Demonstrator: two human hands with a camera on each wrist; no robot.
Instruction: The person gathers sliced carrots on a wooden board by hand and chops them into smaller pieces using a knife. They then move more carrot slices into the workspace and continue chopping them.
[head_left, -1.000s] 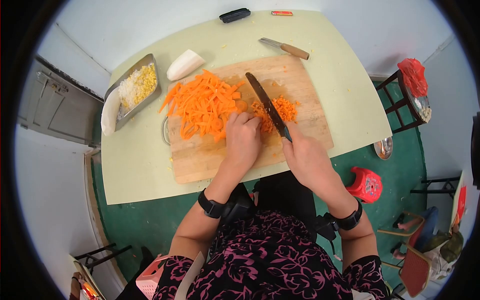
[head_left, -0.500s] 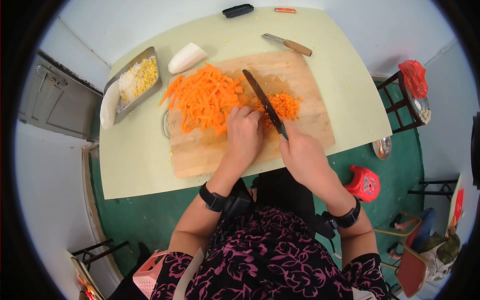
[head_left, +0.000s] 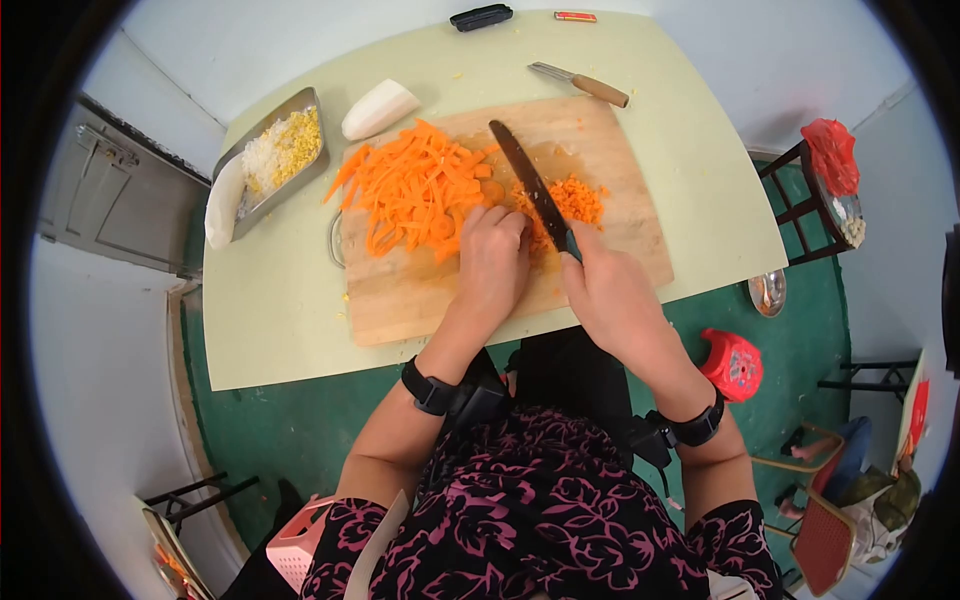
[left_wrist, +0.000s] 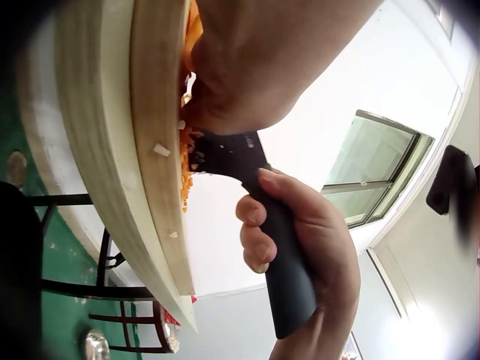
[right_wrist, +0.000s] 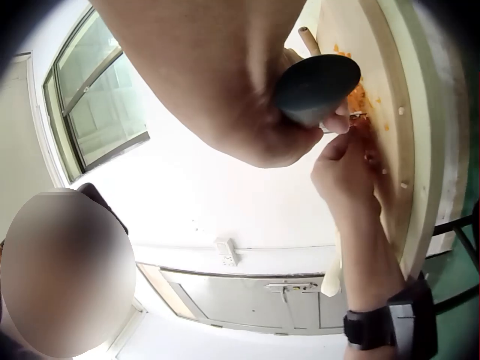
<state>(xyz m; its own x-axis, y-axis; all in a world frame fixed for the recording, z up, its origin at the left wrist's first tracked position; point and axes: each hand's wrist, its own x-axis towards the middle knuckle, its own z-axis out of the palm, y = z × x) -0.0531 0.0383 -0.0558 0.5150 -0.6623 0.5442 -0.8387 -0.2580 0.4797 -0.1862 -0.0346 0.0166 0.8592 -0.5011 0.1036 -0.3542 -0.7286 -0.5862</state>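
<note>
My right hand [head_left: 615,295] grips the dark handle of a kitchen knife [head_left: 528,172], whose broad blade slants away over the wooden cutting board [head_left: 400,315]. Close at the blade's left side, my left hand [head_left: 495,255] holds carrot strips down on the board with bent fingers; most of what lies under them is hidden. A heap of orange carrot strips [head_left: 410,190] spreads to the left of that hand. Finely diced carrot [head_left: 580,200] lies on the blade's right. In the left wrist view the knife handle [left_wrist: 289,277] sits in the right fist.
At the table's left a metal tray [head_left: 292,182] holds white and yellow chopped bits, with a long white radish [head_left: 225,205] at its edge. Another white radish piece [head_left: 380,108] and a wooden-handled blade [head_left: 580,84] lie beyond the board. A red stool [head_left: 732,365] stands below right.
The head view has tilted slightly, so table and board sit higher. The knife has shifted slightly beside the left fingers; both hands keep their hold and the strips and diced pile look much the same.
</note>
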